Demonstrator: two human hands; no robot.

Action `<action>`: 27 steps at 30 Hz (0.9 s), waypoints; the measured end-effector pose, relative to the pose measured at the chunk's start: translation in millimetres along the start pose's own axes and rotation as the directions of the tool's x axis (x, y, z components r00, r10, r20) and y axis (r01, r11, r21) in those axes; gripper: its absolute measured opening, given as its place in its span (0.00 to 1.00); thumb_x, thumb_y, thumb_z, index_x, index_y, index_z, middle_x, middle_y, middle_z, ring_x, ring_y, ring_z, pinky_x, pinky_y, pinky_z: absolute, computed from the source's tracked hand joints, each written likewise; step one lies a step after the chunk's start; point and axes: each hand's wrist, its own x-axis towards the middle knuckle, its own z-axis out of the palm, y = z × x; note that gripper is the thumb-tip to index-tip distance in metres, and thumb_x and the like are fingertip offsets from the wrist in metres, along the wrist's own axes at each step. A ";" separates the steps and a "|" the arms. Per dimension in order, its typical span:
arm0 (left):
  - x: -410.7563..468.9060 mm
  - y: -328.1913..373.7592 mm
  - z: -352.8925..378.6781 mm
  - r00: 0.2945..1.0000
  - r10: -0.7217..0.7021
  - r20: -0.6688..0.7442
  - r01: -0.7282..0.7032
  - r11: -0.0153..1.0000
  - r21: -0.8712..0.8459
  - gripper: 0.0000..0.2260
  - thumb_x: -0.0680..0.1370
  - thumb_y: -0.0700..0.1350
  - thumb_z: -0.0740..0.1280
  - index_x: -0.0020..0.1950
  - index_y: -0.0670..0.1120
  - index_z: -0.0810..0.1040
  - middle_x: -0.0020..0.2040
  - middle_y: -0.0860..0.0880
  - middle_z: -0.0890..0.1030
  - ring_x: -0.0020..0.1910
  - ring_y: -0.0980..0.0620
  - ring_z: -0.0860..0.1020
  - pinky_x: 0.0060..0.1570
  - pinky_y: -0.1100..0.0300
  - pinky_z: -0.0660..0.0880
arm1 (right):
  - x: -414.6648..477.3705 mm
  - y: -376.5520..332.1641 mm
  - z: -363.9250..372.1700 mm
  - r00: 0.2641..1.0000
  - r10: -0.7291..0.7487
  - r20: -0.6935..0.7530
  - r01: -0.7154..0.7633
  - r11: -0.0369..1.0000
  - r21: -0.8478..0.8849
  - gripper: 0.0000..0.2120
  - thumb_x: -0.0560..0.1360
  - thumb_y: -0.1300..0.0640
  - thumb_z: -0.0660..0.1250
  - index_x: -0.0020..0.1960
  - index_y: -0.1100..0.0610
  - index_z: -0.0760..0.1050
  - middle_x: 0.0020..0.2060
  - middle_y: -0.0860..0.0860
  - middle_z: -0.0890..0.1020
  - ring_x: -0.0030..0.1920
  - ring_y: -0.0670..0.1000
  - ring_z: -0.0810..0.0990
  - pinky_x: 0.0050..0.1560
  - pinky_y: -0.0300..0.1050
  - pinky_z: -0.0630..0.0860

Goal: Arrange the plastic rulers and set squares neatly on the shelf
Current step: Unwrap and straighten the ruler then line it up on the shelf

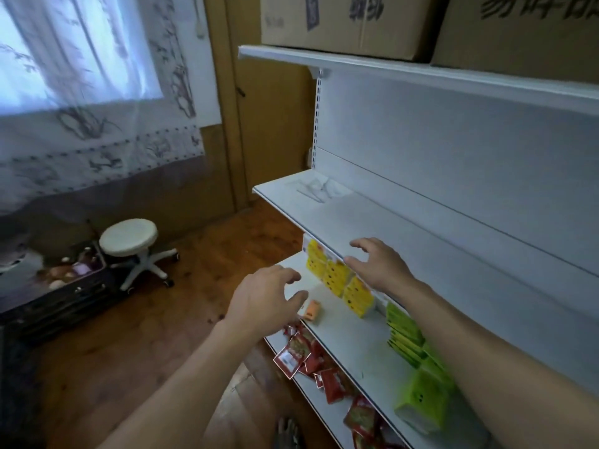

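Note:
Clear plastic rulers and set squares (319,188) lie in a loose overlapping pile at the far left end of the white middle shelf (372,222). My right hand (379,265) hovers at the front edge of that shelf, fingers spread and loosely bent, holding nothing. My left hand (264,299) hangs lower, in front of the shelf below, fingers relaxed and empty. Both hands are well short of the pile.
On the lower shelf (350,345) stand yellow packs (337,277), green packs (411,351) and a small orange item (311,310). Red packets (308,354) fill the shelf beneath. Cardboard boxes (350,21) sit on the top shelf. A white stool (129,238) stands on the wooden floor at left.

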 end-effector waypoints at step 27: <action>407.1 -171.5 29.0 0.917 0.315 0.244 -0.287 0.947 -0.141 0.18 0.78 0.58 0.63 0.65 0.54 0.75 0.62 0.56 0.77 0.56 0.56 0.77 0.53 0.61 0.77 | 365.9 -2.3 100.2 0.898 0.436 -0.057 -0.438 0.899 -0.026 0.37 0.76 0.40 0.61 0.77 0.54 0.51 0.77 0.55 0.54 0.76 0.53 0.54 0.73 0.49 0.55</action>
